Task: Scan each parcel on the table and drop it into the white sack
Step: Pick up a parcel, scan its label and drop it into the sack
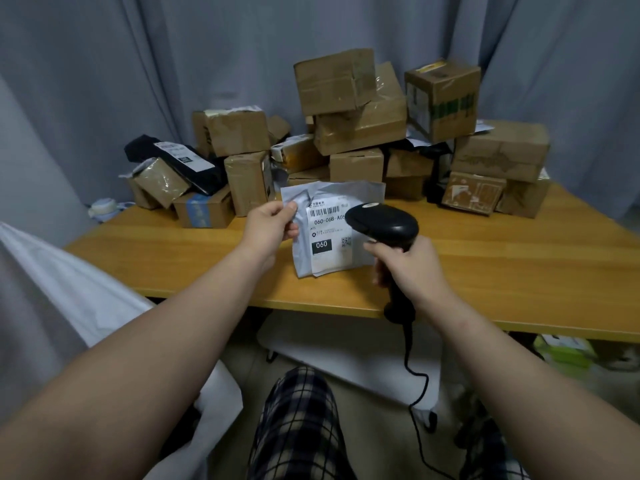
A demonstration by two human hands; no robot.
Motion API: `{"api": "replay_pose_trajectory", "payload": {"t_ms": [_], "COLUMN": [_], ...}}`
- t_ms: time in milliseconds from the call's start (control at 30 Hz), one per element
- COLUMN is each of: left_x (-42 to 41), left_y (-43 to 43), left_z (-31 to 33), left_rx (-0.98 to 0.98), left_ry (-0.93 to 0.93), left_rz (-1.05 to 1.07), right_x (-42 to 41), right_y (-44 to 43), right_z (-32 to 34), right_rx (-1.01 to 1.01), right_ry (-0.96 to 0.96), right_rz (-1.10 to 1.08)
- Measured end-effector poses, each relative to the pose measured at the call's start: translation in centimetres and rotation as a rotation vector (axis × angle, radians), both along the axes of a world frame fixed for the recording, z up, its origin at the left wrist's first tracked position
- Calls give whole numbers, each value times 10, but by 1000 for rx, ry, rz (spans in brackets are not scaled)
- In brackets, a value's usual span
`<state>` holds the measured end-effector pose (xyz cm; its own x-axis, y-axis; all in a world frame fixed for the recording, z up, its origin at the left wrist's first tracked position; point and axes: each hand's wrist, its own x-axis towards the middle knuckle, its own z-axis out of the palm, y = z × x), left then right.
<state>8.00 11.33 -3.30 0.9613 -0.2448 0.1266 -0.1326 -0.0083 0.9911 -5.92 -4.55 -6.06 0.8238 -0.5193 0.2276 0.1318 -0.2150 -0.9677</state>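
Two grips: left hand (270,225) pinches mailer (325,259) edge (over table (519,271)), right hand (412,268) clasps scanner (384,225).

Bare bench (156,258) left of the left fingers (290,208), open run to the white sack (69,289) at the bench's left edge. Past both sets of fingers, cardboard boxes (349,109) and a black mailer (180,161) wall off the back. Right of the right fingers (381,252), bench free up to the box pile. Between the fingers: grey parcel (329,244) and scanner (384,225); scanner cable (412,358) hangs under the right fingers.
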Motion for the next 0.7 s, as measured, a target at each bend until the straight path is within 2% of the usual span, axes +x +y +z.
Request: {"api": "replay_pose_trajectory", "payload": {"t_ms": [367,700], "left_x": [-4,-6], "left_y": [3,6], "left_z": [0,-3], "left_rx": [-17,-5], "left_ry": [36,44], "left_rz": [22,31], "right_x": [-8,-8], "right_y": [17,19], "right_z": [-18,-18], "right_rx": [-153,-172], "right_ry": [-22,37], "right_rz": [-47,-87]}}
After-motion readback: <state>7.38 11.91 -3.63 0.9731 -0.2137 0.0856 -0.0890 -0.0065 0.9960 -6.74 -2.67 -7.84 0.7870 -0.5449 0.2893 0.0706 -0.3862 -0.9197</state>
